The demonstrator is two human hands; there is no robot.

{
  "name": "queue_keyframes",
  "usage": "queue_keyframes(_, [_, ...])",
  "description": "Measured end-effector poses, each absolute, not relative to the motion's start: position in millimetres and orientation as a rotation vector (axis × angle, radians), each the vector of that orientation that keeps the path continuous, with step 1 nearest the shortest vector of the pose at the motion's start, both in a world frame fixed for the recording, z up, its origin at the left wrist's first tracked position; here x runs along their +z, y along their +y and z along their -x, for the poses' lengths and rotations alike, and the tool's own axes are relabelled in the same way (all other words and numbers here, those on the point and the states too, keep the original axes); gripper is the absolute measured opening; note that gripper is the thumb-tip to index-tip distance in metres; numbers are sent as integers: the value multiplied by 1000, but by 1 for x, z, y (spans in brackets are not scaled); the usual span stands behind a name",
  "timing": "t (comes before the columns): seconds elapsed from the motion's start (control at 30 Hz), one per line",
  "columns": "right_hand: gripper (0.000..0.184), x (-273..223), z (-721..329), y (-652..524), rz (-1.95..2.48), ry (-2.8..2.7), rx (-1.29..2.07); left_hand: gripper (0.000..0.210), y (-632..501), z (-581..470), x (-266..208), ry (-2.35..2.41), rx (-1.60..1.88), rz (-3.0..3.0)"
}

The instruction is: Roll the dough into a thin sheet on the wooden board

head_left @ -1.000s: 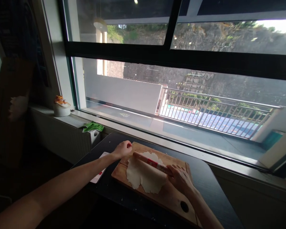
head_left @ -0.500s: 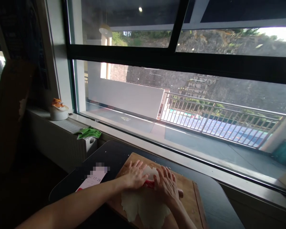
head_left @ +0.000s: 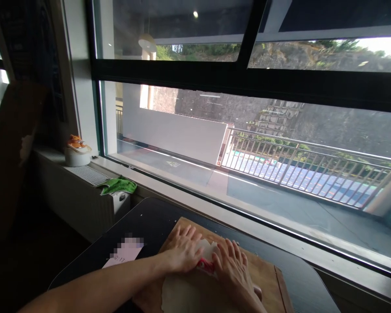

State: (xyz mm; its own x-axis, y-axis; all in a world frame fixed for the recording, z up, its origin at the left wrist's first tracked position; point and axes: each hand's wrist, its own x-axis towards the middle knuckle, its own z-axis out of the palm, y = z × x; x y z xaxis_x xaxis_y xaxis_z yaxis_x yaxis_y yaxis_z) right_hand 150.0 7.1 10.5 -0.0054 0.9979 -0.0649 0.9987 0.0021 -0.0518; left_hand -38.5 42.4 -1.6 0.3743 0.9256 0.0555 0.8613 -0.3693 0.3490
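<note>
A rolling pin [head_left: 206, 265] with a red middle lies across a sheet of pale dough [head_left: 179, 295] on a wooden board [head_left: 267, 274]. My left hand [head_left: 184, 251] rests flat over the pin's left part, fingers spread and pointing away from me. Over its right part lies my right hand [head_left: 232, 263], also flat with the fingers stretched out. The red part shows between the two hands, and a brown handle end sticks out beyond my right wrist. Much of the pin is hidden under my palms. The dough has a ragged edge and reaches past the pin on the far side.
The board sits on a dark table [head_left: 143, 221] beside a window sill [head_left: 182, 198]. A phone with a pink screen [head_left: 124, 252] lies left of the board. A green cloth [head_left: 120, 184] and a white container [head_left: 77, 155] rest on the radiator [head_left: 94, 174].
My view has tilted up a little, so the table sits lower in it. Both hands and the rolling pin have shifted slightly toward me over the dough.
</note>
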Motion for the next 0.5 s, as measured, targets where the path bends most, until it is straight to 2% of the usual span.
queue_keyframes(0.23, [60, 36, -144, 54, -2474, 2087, -121, 74, 82, 26, 25, 1765, 286, -2265])
queue_keyframes(0.5, [61, 1, -152, 18, -2369, 2215, -128, 62, 46, 38, -17, 1672, 467, -2395])
